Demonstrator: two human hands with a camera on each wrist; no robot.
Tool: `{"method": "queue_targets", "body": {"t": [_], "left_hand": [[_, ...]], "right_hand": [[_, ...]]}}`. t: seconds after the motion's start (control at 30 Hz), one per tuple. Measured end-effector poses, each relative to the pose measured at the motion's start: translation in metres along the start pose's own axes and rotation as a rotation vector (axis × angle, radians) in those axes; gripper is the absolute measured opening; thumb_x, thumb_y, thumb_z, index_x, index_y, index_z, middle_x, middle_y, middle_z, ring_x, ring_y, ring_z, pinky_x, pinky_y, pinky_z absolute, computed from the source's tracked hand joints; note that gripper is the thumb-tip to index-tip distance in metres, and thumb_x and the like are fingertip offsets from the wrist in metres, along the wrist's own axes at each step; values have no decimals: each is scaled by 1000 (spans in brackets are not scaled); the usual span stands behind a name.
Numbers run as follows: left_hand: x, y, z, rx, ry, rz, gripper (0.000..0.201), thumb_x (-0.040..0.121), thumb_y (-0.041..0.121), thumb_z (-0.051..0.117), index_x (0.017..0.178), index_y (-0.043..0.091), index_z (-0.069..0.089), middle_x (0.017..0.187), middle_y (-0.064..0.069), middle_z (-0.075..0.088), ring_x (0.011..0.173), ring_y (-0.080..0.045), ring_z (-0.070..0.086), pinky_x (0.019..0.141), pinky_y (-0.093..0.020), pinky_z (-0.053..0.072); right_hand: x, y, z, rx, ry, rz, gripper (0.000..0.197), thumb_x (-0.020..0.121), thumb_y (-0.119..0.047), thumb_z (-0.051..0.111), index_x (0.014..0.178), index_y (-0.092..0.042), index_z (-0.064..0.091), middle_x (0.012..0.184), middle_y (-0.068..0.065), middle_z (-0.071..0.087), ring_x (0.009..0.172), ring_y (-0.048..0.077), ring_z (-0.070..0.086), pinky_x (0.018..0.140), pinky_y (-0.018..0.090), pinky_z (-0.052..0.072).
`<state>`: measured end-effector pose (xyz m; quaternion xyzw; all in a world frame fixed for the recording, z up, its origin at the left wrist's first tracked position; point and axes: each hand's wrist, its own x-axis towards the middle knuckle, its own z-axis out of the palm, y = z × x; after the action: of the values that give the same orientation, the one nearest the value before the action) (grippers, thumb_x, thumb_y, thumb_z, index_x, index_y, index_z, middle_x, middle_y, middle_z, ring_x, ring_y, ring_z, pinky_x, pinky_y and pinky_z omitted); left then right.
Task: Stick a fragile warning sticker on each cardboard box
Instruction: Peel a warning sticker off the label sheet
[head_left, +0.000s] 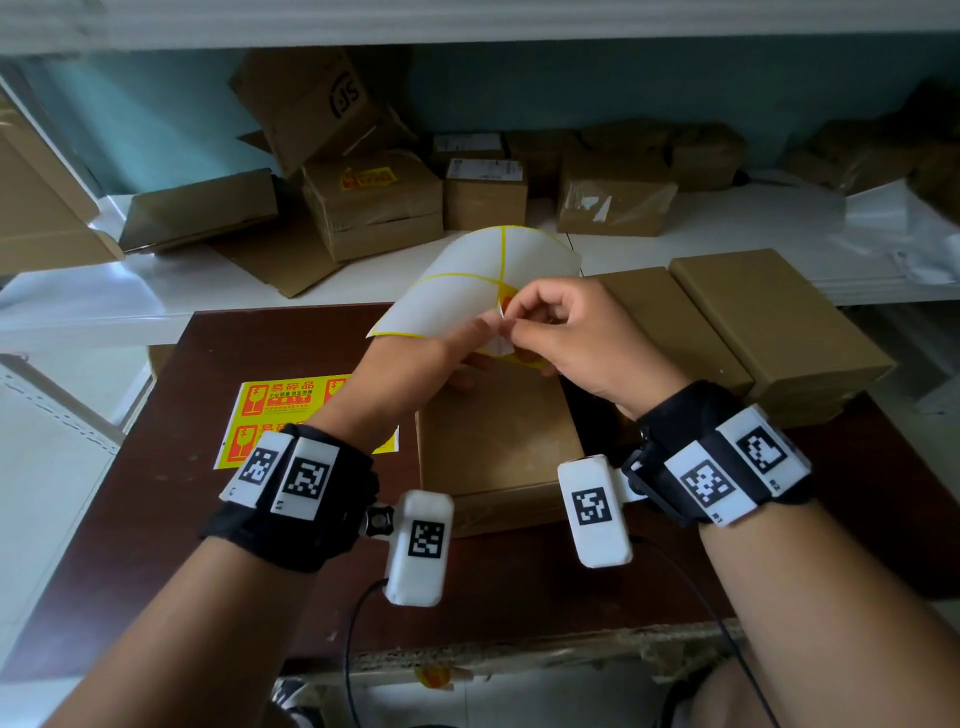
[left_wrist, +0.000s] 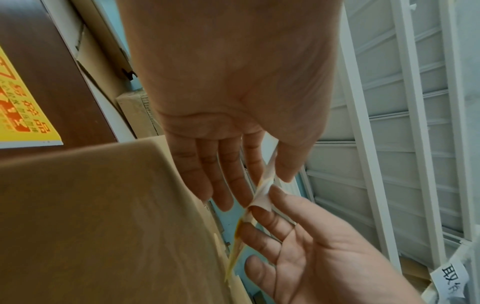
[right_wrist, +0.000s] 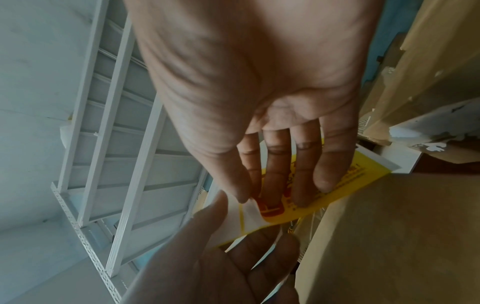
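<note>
- The dark brown worktop (head_left: 171, 499) is carrying everything in play: one cardboard box (head_left: 498, 441) is sitting at its middle, directly under the hands, and two more boxes (head_left: 769, 322) are lying side by side at its far right, their outer ends reaching the worktop's right edge.
- A full sheet of yellow stickers (head_left: 283, 410) is lying flat to the left of the middle box, partly hidden by the left forearm.
- Beyond the worktop, a white shelf (head_left: 727, 223) is holding further boxes; one of them (head_left: 371, 200) is already showing a yellow label on top.
- The step in hand seems to be peeling: both hands are holding a mostly stripped backing sheet (head_left: 483, 275) in the air above the middle box, its white side curling up and away.
- The left hand (head_left: 415, 353) is pinching the backing between thumb and fingers; the fingers are lying fairly straight along it.
- The right hand (head_left: 566, 332) is pinching a lifted corner of the fragile sticker (right_wrist: 311, 195), thumb against forefinger, with the other fingers lying along the printed face.
- Next, I judge, the right hand needs to draw the sticker fully free, keeping the sticky side off the fingers, then lower it flat onto the middle box's top.
- Room is looking ample straight below; the neighbouring boxes on the right and the sticker sheet on the left are bounding any sideways sweep.
</note>
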<state>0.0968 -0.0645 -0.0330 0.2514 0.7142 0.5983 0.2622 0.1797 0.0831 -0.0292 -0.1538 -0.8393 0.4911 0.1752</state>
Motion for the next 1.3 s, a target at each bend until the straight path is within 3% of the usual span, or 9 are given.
{"method": "queue_targets", "body": {"t": [0.17,0.3,0.4,0.57,0.7,0.87,1.07,1.2,1.3], "left_hand": [[0,0,0,-36,20,13,22,99,22,58,115,12,68,109,-12,73,79,-14,68,64,-28,53],[-1,0,-1,-55,30,31,25,99,19,58,120,8,66,113,-14,71,84,-20,69,66,-32,53],[0,1,-1,-75,42,36,26,98,17,58,122,6,64,115,-17,70,85,-21,68,65,-33,54],[0,1,-2,-118,68,8,26,97,18,60,120,7,66,113,-16,70,83,-18,68,69,-36,55],[0,2,-2,-160,73,-6,17,97,18,61,111,13,68,101,-7,71,81,-17,68,70,-36,55],[2,0,-3,-196,115,1,23,97,19,61,116,9,67,108,-13,70,83,-19,67,65,-34,56],[4,-1,-6,-256,159,-5,27,96,21,62,118,5,66,101,-9,70,82,-17,68,60,-30,55],[3,-1,-5,-264,152,3,28,96,21,63,120,7,65,105,-9,69,90,-18,67,60,-29,56],[2,1,-4,-238,115,40,20,97,20,62,116,16,66,108,-5,70,91,-16,67,61,-29,57]], "right_hand": [[-1,-1,0,-3,-8,14,6,87,-19,71,81,-16,70,84,19,71,70,16,60,62,33,49],[-2,-2,0,17,-12,26,7,88,-19,71,83,-14,70,86,22,70,71,22,63,57,35,51],[-2,-2,0,26,-19,38,8,89,-18,70,83,-12,69,84,22,69,69,20,62,54,34,51],[-2,-3,-1,53,-32,61,8,90,-17,68,83,-12,68,76,9,65,69,15,62,53,29,49],[-3,-4,-2,65,-30,71,8,90,-18,68,83,-14,68,77,7,66,69,13,63,54,28,50],[-4,-4,-3,64,-26,78,8,91,-20,68,85,-15,68,78,4,68,71,12,65,57,27,52],[-3,-4,-5,94,-18,87,7,92,-19,67,88,-13,68,81,5,70,73,12,66,62,31,54],[-2,-5,-3,128,-24,104,4,93,-17,65,93,-13,66,77,0,68,71,11,65,62,32,54],[-2,-5,-2,155,-33,107,8,93,-14,64,99,-11,68,81,2,70,75,12,66,65,35,56]]}}
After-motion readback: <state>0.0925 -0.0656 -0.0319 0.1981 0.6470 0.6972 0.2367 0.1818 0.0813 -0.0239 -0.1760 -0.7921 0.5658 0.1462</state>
